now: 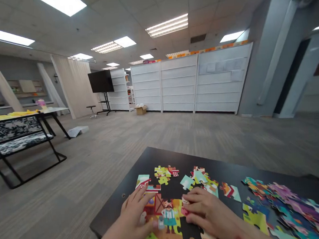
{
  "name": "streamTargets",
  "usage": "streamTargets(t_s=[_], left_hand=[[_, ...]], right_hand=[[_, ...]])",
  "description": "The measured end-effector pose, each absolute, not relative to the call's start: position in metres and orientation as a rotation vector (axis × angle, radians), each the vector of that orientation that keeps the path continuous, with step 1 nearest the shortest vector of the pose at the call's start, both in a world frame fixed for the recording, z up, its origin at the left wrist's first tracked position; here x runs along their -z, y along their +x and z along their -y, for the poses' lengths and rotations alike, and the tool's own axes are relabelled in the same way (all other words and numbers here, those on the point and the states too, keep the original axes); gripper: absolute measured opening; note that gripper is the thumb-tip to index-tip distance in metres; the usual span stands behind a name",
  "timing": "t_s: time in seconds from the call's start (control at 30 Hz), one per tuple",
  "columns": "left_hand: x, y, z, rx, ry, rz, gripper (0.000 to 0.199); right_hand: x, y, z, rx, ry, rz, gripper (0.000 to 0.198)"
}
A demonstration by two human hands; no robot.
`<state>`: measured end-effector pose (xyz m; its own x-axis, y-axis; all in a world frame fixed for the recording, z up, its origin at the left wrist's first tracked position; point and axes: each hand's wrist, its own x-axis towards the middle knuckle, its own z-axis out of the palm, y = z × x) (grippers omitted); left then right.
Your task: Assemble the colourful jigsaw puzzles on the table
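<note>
A partly joined jigsaw puzzle [169, 217] lies on a black table, showing a farmer figure and a red barn door. My left hand [136, 216] rests on its left side, fingers stretched out and apart. My right hand [209, 208] is at the puzzle's right side, thumb and fingers closed around a puzzle piece [185, 205] with a pink figure; the fingers partly cover it. Dark table shows through a gap [190, 231] below that piece. Loose pieces [164, 174] lie beyond the left hand, and a small pile of pieces [199, 177] sits beyond the right.
A large heap of colourful puzzle pieces [292, 204] spreads over the right of the black table [168, 156]. Two pieces [230, 191] lie between heap and puzzle. Past the table are carpeted floor, white shelving [177, 84], a screen on a stand [100, 82], and another table with a chair [18, 137].
</note>
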<state>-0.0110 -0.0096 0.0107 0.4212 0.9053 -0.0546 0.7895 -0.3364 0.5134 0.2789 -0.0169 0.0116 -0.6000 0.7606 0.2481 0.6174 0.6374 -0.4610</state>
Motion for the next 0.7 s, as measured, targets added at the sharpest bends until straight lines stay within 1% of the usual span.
streamTargets(t_s=[0.13,0.23,0.3,0.4,0.57,0.7], left_hand=[[-0.020,-0.032,0.006,-0.070,2.126,-1.531,0.093],[-0.021,-0.039,0.002,-0.020,2.128,-1.603,0.094],[-0.020,-0.040,0.000,-0.011,2.141,-1.613,0.094],[-0.019,-0.039,-0.001,-0.008,2.153,-1.592,0.096],[-0.012,-0.040,-0.001,-0.035,2.176,-1.616,0.096],[0.001,-0.049,-0.006,-0.163,2.250,-1.584,0.091]], right_hand=[[-0.006,0.286,0.015,-0.481,-1.121,2.326,0.032],[0.008,0.296,0.004,-0.596,-1.308,2.035,0.043],[0.015,0.300,-0.002,-0.671,-1.372,1.910,0.046],[0.017,0.298,-0.003,-0.685,-1.308,1.946,0.039],[0.000,0.289,0.013,-0.491,-1.154,2.277,0.023],[-0.017,0.286,0.020,-0.348,-1.115,2.451,0.024]])
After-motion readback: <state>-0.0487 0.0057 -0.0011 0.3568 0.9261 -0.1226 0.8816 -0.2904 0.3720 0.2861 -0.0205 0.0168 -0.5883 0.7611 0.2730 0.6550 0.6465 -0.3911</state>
